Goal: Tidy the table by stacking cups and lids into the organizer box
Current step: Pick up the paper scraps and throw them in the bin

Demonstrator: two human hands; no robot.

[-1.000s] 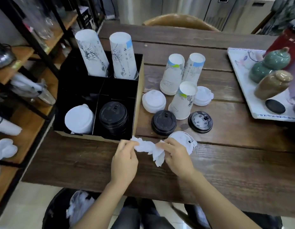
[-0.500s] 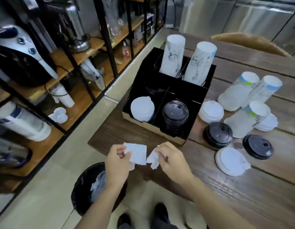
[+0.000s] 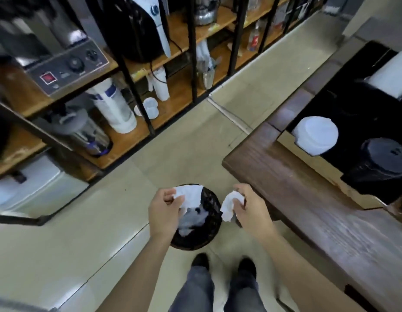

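My left hand pinches a white piece of torn paper directly over the black waste bin on the floor. My right hand grips another crumpled white piece just right of the bin's rim. On the wooden table at the right stands the black organizer box. It holds a stack of white lids, a stack of black lids and a white cup stack at the frame's edge. The loose cups and lids on the table are out of view.
A black-framed wooden shelf unit with kitchen appliances, cups and containers runs along the left. Pale tiled floor lies between shelf and table. White paper lies inside the bin. My legs and black shoes are below the bin.
My view has swung left and down, away from the table to the floor. Both hands moved off the table edge to over the bin, and the paper is now in two separate pieces.
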